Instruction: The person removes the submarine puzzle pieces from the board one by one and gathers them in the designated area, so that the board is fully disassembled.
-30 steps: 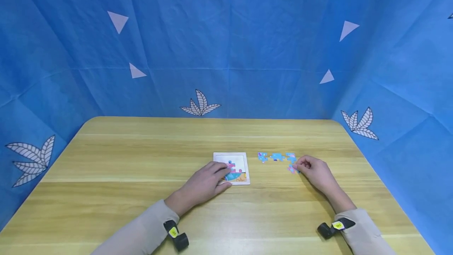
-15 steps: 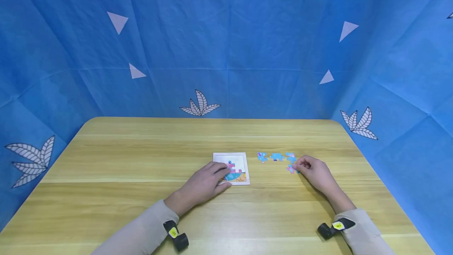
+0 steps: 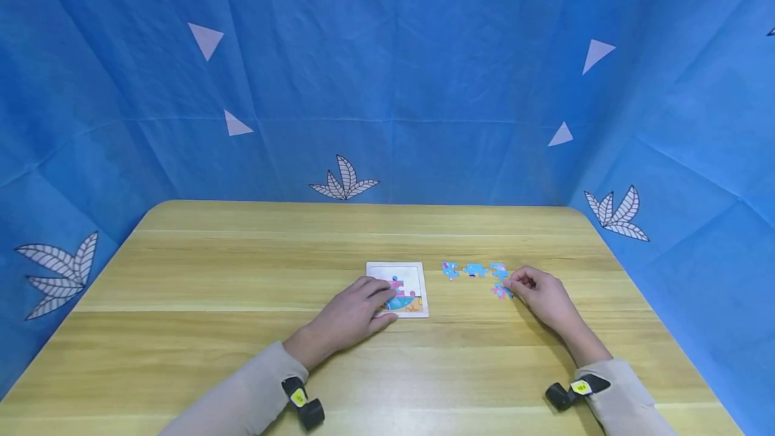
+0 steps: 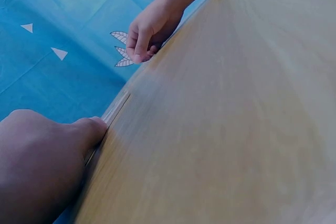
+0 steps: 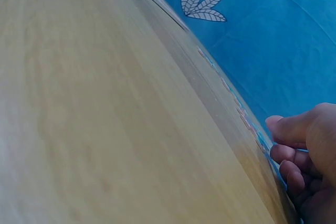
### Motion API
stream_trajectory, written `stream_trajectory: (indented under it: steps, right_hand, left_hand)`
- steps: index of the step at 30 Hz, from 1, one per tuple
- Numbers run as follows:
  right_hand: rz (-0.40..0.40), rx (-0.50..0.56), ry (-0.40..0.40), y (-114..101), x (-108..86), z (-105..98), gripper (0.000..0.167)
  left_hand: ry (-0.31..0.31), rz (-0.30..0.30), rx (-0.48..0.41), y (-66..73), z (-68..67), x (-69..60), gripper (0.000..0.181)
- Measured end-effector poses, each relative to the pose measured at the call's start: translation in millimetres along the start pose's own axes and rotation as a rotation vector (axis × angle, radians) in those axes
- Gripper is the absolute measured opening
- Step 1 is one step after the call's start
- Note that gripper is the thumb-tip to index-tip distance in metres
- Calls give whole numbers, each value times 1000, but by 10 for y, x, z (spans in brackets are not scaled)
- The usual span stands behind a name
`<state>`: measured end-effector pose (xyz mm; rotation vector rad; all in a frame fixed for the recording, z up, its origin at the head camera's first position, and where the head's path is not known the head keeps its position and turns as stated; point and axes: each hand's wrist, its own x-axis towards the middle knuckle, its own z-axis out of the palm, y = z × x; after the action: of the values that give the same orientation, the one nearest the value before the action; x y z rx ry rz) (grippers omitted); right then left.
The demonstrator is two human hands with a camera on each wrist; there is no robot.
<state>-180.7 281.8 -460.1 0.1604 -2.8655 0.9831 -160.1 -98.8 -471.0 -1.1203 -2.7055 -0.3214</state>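
Note:
A small jigsaw puzzle in a square white-rimmed tray (image 3: 425, 288) lies at mid-table, partly filled with pink, teal and sandy pieces. My left hand (image 3: 348, 311) rests on the tray's left side, its fingers over the pieces and its thumb along the front edge. They hide that part of the picture. Loosely curled, my right hand (image 3: 541, 295) rests beside a pink and blue puzzle piece (image 3: 499, 291), fingertips at its right edge. In the right wrist view, the right thumb (image 5: 286, 127) and forefinger stand slightly apart, and no piece shows gripped between them.
Further blue puzzle pieces lie in a row right of the tray: a left piece (image 3: 449, 270), a middle piece (image 3: 475, 270) and a right piece (image 3: 499, 270). The wooden table (image 3: 242, 254) ends at a blue patterned cloth (image 3: 387, 86) behind it.

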Motion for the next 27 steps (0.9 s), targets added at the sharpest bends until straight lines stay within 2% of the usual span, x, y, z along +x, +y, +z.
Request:
stream_trajectory:
  steps: [5,10,15,22,27]
  right_hand:
    - [-5,3,24,1,-2,-6,18]
    - [-1,21,49,-31,3,-10,18]
    - [-17,37,74,-113,8,9,20]
    - [-114,76,15,-304,46,104,14]
    - [-209,81,-40,-443,79,182,8]
  left_hand:
    - [3,-6,-24,-1,2,-1,52]
    - [23,-16,0,-6,0,4,50]
    - [28,-63,32,-13,4,9,53]
    - [10,-134,57,-31,35,15,60]
    - [-7,-152,62,-29,43,16,64]
